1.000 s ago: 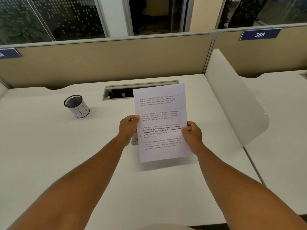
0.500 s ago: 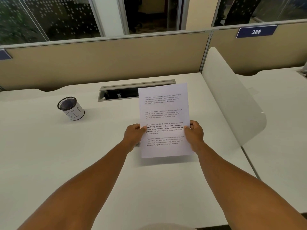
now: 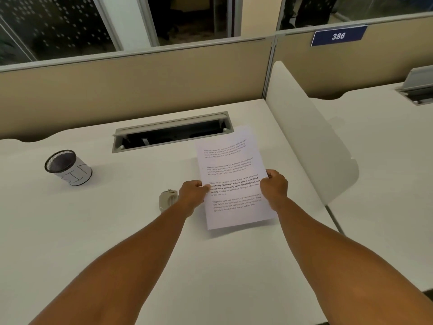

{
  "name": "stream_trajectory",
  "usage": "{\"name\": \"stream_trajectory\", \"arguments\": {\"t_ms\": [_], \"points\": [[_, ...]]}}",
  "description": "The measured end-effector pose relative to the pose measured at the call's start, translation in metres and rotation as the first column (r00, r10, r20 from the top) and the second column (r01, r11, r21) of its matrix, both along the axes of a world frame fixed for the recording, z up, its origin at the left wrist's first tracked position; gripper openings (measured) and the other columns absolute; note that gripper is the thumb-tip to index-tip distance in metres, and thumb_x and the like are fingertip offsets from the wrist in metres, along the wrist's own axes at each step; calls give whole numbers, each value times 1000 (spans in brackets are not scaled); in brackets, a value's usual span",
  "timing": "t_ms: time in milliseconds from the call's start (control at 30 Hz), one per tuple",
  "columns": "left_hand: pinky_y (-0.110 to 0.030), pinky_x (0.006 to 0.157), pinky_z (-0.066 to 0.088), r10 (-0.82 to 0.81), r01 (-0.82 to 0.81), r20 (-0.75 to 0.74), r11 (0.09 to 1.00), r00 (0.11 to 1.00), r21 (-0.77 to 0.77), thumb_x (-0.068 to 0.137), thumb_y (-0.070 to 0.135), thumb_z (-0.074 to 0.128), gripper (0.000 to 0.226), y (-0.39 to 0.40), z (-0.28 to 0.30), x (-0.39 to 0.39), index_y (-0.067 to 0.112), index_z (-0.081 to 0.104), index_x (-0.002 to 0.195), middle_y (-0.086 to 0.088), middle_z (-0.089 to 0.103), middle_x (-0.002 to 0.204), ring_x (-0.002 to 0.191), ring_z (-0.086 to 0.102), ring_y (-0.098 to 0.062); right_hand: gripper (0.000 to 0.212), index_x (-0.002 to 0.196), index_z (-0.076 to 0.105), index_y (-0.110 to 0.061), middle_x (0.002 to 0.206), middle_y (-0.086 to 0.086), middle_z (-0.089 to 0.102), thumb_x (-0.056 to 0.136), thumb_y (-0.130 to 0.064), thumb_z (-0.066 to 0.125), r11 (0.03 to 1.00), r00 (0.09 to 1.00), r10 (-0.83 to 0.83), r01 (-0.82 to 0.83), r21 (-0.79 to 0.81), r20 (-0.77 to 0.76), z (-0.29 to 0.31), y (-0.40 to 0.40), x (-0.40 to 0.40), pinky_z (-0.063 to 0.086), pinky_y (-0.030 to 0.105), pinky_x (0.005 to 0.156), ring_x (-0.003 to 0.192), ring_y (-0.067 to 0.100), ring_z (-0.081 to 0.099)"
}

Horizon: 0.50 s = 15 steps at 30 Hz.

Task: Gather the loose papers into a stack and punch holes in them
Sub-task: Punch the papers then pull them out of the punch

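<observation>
Item: papers (image 3: 234, 184), held above bench (image 3: 93, 231), left hand (image 3: 193, 192) and right hand (image 3: 275, 187) each pinching side edge. Hole punch (image 3: 166, 200) beside left hand. We judge risk: sheets slipping askew, holes misaligned.

Matt white paper sheets (image 3: 234, 181), a smooth matt desk (image 3: 70, 226), a black metal-mesh cup (image 3: 68, 167).

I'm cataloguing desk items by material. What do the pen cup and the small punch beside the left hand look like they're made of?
Pen cup: seemingly black wire mesh, matte, wrapped in white paper; the weave shows at the rim. Punch: grey, dull finish, metal or plastic; too blurred to tell which.
</observation>
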State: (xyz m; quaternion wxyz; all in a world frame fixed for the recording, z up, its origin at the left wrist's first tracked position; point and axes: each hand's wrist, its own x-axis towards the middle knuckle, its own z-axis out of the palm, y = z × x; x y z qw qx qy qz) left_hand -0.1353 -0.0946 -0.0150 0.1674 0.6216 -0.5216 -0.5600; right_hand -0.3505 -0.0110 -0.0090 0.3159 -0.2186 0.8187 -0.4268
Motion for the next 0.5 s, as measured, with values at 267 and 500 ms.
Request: {"name": "stream_trajectory", "arguments": {"t_ms": [267, 500], "points": [[-42, 94, 57, -37, 38, -21, 998, 999, 48, 92, 20, 66, 13, -27, -2, -50, 9, 69, 86, -6, 75, 101, 100, 71, -29, 39, 110, 68, -16, 107, 5, 71, 84, -4, 41, 991, 989, -120, 124, 43, -85, -4, -17, -44, 54, 29, 64, 86, 24, 65], [-40, 95, 56, -69, 72, -35, 994, 997, 84, 92, 20, 66, 13, -39, -7, -90, 9, 72, 97, -7, 75, 106, 98, 71, -26, 34, 112, 66, -14, 106, 7, 69, 87, -3, 46, 976, 967, -185, 201, 81, -176, -16, -27, -74, 53, 31, 68, 82, 22, 62]]}}
